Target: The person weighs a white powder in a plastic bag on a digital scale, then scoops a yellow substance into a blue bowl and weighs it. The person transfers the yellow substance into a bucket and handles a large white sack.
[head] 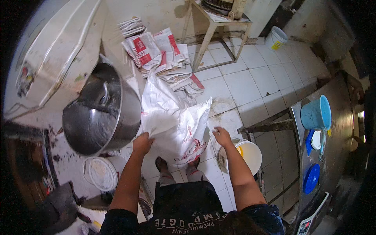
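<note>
A large white woven plastic sack [173, 129] with red printing stands slack in front of my feet, its upper part crumpled. My left hand [143, 143] grips the sack's left edge, close to the steel bowl [129, 108] of a dough mixer. Just off the sack's right edge is my right hand [222, 136], with thumb and fingers slightly apart and nothing visible between them. Below my right forearm stands a white plastic bucket [252, 155] with something yellow inside. What the sack contains is hidden.
Folded paper sacks [144, 48] lie piled by the wall, near a metal stand [205, 44]. Left of my legs sits a lidded white bucket [102, 173]. The metal table [329, 152] at right bears a blue bucket [314, 113] and a blue lid [311, 178]. A pail [276, 38] stands farther back.
</note>
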